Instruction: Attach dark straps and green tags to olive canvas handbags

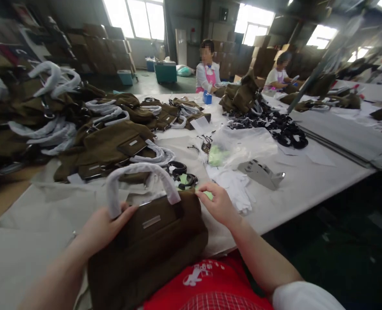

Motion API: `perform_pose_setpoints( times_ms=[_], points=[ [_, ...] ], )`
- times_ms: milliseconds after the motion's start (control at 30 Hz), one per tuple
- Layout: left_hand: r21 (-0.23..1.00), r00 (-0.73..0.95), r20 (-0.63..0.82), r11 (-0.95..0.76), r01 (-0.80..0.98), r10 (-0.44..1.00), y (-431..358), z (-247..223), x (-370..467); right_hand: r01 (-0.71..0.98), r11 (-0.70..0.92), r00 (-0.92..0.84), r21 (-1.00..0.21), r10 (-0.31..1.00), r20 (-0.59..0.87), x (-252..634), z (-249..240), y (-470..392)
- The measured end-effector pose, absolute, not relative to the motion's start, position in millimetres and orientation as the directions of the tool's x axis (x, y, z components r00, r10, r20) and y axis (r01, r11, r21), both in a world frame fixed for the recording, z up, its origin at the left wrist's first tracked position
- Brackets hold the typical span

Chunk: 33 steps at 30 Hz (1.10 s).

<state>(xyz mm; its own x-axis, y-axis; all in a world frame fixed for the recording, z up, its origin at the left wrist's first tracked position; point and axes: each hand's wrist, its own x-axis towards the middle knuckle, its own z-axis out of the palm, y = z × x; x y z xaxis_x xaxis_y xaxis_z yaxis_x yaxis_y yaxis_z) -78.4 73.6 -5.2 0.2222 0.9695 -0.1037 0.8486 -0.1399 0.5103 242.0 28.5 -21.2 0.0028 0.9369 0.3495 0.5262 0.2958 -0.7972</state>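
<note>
A brown-olive handbag (152, 254) with a small metal plate leans upright at the table's near edge, against the red apron. Its handle (139, 168) is wrapped in white material and arches above the top. My left hand (109, 224) grips the bag's top edge by the left foot of the handle, thumb lying along the front. At the bag's upper right corner, my right hand (218, 204) pinches the edge between thumb and fingers. Just beyond the bag lie coiled black straps (186, 178) with light green tags.
Piled brown bags (110, 144) cover the table's left and back. Right of centre are a grey tape dispenser (262, 173), white gloves (234, 185), clear plastic (245, 142) and black coiled pieces (275, 127). Two people sit across the table (326, 170).
</note>
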Motion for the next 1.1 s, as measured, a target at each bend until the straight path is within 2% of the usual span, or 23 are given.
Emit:
perform_pose_setpoints(
  times_ms=[67,100,167,200,267,300,367,433,567,667,767,933,1000,1100],
  points=[
    [0.434,0.188,-0.202,-0.084,0.897,0.961,78,-12,-67,0.549,0.266,-0.058,-0.793,0.958,0.281,241,-38,25],
    [0.383,0.127,-0.176,-0.051,0.922,0.976,77,-13,-61,0.565,0.256,-0.096,-0.784,0.965,0.245,240,-46,23],
    [0.292,-0.002,0.059,-0.015,0.956,0.998,66,-11,-50,0.608,0.246,-0.160,-0.755,0.969,0.187,235,-61,18],
    [0.248,-0.007,0.205,-0.045,0.968,0.979,58,-10,-44,0.629,0.247,-0.179,-0.737,0.969,0.172,233,-67,16],
    [0.160,0.139,0.382,-0.213,0.964,0.914,38,-12,-29,0.648,0.260,-0.187,-0.716,0.966,0.181,229,-75,13],
    [0.130,0.267,0.382,-0.337,0.932,0.885,28,-18,-22,0.645,0.266,-0.187,-0.716,0.964,0.190,228,-77,13],
    [0.127,0.483,0.284,-0.532,0.837,0.828,13,-40,-11,0.621,0.272,-0.184,-0.735,0.962,0.200,229,-78,16],
    [0.182,0.568,0.171,-0.593,0.785,0.805,7,-70,-5,0.588,0.265,-0.181,-0.764,0.964,0.196,232,-74,21],
    [0.321,0.525,0.044,-0.510,0.798,0.850,10,-111,-14,0.580,0.257,-0.135,-0.773,0.966,0.220,242,-61,39],
    [0.391,0.499,0.060,-0.480,0.785,0.865,18,-116,-26,0.618,0.240,-0.110,-0.749,0.969,0.219,247,-55,53],
    [0.407,0.496,0.094,-0.488,0.772,0.863,21,-116,-30,0.688,0.180,-0.110,-0.703,0.983,0.144,248,-55,58],
    [0.293,0.470,0.172,-0.500,0.815,0.866,4,-115,-20,0.806,0.128,-0.242,-0.578,0.962,-0.124,263,-60,62],
    [0.218,0.558,0.256,-0.609,0.763,0.790,-7,-109,-15,0.849,0.067,-0.181,-0.525,0.969,-0.170,281,-59,75],
    [0.106,0.717,0.344,-0.784,0.611,0.606,-16,-99,-10,0.902,-0.016,-0.047,-0.432,0.990,-0.135,314,-53,113]
  ],
)
